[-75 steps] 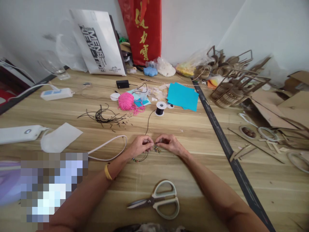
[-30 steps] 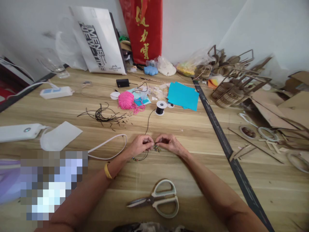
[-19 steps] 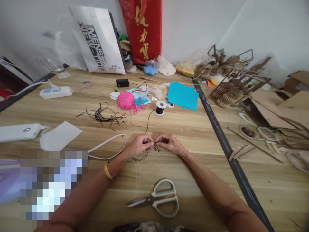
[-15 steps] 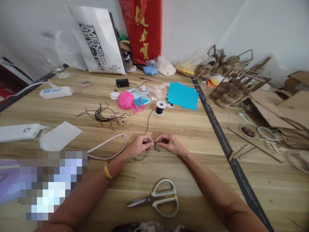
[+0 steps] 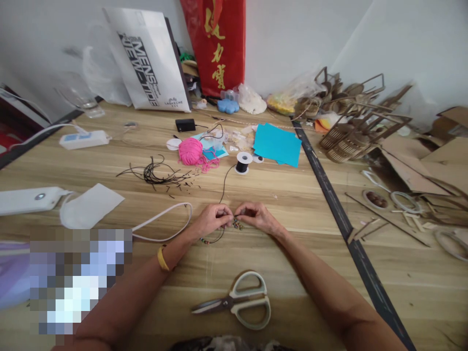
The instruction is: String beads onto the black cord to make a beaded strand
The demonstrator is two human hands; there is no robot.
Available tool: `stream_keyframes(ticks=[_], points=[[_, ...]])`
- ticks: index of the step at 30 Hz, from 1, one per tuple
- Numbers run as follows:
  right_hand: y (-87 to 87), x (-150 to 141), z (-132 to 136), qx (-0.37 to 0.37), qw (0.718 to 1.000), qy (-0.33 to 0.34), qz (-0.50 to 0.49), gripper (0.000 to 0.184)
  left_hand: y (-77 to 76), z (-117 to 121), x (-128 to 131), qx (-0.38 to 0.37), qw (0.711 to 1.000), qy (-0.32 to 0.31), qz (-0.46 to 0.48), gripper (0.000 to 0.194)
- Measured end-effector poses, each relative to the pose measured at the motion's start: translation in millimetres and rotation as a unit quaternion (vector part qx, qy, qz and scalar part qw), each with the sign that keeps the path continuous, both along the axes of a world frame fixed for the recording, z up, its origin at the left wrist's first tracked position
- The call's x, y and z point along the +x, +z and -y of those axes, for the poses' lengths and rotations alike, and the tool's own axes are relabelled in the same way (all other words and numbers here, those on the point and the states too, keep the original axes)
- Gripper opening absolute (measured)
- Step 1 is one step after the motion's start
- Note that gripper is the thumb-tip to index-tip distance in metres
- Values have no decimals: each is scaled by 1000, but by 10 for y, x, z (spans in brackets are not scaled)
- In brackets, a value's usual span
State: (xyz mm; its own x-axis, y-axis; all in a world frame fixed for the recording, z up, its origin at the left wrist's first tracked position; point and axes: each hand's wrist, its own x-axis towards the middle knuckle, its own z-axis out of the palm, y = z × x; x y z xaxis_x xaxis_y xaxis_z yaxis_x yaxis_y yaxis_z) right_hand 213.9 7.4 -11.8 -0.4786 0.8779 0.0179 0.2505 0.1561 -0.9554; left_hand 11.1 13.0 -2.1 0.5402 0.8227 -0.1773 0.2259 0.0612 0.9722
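My left hand [image 5: 214, 219] is closed in a pinch on the black cord [image 5: 224, 187], which runs back to a white spool [image 5: 243, 162]. Below that hand the cord loops to the left, with several small coloured beads [image 5: 205, 241] threaded on it. Thumb and forefinger of my right hand [image 5: 257, 218] pinch a short dark bit at the left fingertips; it looks like the cord's end. Several loose beads [image 5: 238, 224] lie on the table just under the fingertips. Nearer to me, scissors [image 5: 234, 301] with pale handles lie with their blades to the left.
Behind my hands are a pink yarn ball [image 5: 190, 151], black cord scraps [image 5: 155, 174] and blue sheets [image 5: 277, 145]. A white cable loop [image 5: 188, 214] lies close to my left wrist. Woven baskets [image 5: 343, 141] and cardboard [image 5: 420, 161] stand to the right, past a dark strip [image 5: 325, 185].
Almost nothing differs. Both hands keep their pinch at the same spot, with only a very slight shift at the fingertips.
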Motion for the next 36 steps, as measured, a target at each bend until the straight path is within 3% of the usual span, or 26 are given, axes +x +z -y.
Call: stream_keyframes(ticks=[8,36], points=[[56,-14,6,1,1000,-7,7,26,-2,3,0,-4,1000,0,-3,16],[11,-7,-2,-9,1000,-3,6,29,-26,0,-2,1,1000,-1,1,17]])
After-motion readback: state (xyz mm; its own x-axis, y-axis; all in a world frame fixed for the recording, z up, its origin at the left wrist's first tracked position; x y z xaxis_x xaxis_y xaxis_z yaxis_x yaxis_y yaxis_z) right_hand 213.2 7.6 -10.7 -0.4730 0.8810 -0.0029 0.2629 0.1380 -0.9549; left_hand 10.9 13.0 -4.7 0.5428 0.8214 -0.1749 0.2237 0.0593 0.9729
